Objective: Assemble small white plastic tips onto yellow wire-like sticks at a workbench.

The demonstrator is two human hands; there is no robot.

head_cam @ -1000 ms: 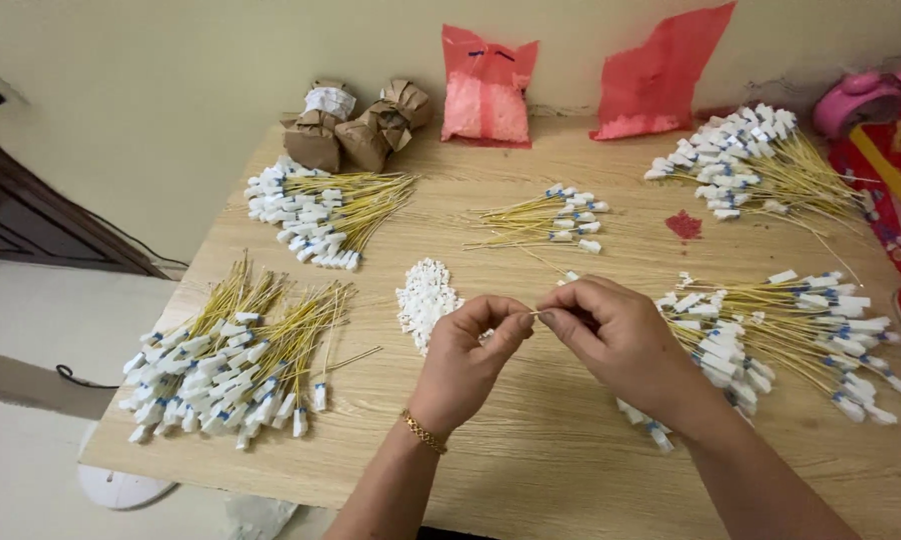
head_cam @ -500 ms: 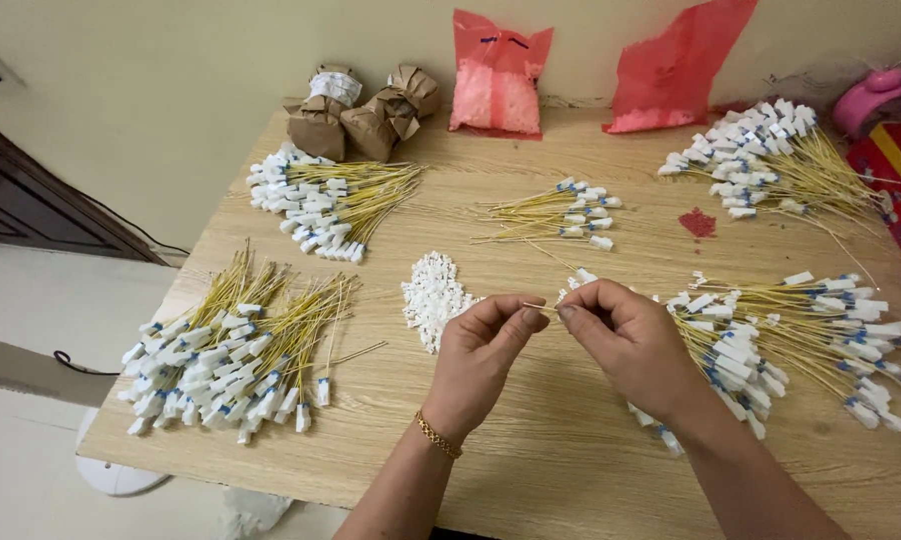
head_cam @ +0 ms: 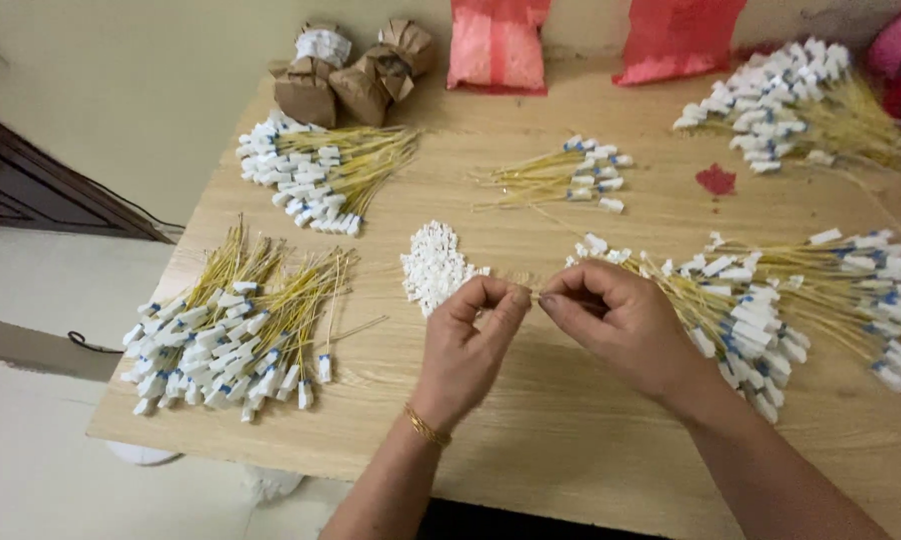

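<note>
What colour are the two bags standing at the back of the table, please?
Both bags are red, seen in the head view.

My hands [head_cam: 546,325] meet mid-table [head_cam: 571,440], connector pile [head_cam: 433,265] just behind my left, wire bundles [head_cam: 236,335] far left, more wires [head_cam: 801,300] right, paper bags [head_cam: 346,75] at the back edge.

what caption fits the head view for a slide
Both hands, left hand and right hand, pinch a thin yellow wire above a wooden table.
</note>
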